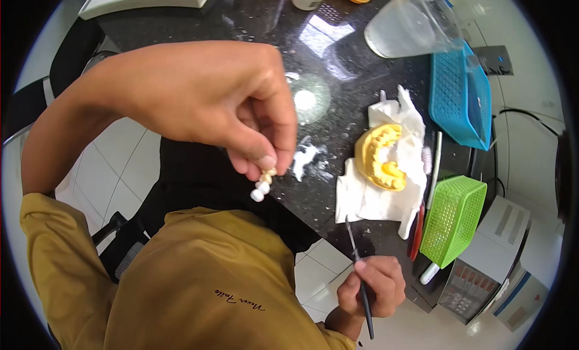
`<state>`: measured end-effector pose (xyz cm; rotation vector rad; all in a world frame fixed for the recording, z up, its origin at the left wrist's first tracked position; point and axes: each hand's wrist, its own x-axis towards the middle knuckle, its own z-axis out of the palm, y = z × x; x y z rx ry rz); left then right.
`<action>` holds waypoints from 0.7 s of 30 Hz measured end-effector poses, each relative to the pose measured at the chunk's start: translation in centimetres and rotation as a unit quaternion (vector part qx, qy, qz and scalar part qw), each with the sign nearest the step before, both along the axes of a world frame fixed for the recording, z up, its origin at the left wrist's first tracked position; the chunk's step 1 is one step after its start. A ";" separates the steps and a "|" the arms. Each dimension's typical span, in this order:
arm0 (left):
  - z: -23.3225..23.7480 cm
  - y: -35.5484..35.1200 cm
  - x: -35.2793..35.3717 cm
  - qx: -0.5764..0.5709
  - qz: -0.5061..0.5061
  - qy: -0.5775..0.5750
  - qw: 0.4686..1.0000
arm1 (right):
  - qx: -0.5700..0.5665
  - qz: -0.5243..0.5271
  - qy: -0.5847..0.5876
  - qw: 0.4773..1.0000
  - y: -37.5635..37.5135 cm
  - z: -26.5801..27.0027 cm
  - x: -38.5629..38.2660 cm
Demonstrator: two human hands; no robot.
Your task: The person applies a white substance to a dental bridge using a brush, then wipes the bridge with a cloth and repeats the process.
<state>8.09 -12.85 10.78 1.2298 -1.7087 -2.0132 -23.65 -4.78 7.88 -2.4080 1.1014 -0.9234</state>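
My left hand (241,102), high over the table's near edge, pinches a short row of tooth-shaped crowns (263,186) between thumb and finger. The crowns are yellowish near the fingertips and white at the free lower end. At the lower right, my right hand (374,286) is closed round the black handle of a slim instrument (354,247). Its thin metal tip points up towards the white tissue (356,199). On that tissue rests a yellow dental model (380,157), apart from both hands.
White powder (306,160) lies on the dark speckled table (319,199). To the right are a blue basket (449,96), a green basket (455,220), a metal rod and a red-handled tool (417,232). A clear cup (410,24) stands at the back, and a grey machine (482,259) lower right.
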 end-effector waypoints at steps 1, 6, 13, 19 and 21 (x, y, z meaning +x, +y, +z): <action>0.1 -0.1 -0.2 0.000 0.003 -0.004 1.000 | -0.008 -0.007 0.004 1.000 0.2 0.1 -0.5; 0.0 0.8 -2.4 0.012 0.047 0.051 0.998 | -0.119 -0.142 -0.107 0.977 -1.0 -0.1 -1.3; -1.0 2.3 -6.2 0.019 0.100 0.103 0.989 | -0.135 -0.154 0.165 0.965 -3.7 0.1 -0.5; -0.5 2.9 -8.2 -0.007 0.111 0.107 0.988 | -0.119 -0.087 0.037 0.988 -2.3 0.4 0.3; -0.6 2.8 -8.6 -0.006 0.132 0.092 0.987 | -0.111 -0.081 0.050 0.989 -1.7 0.4 0.5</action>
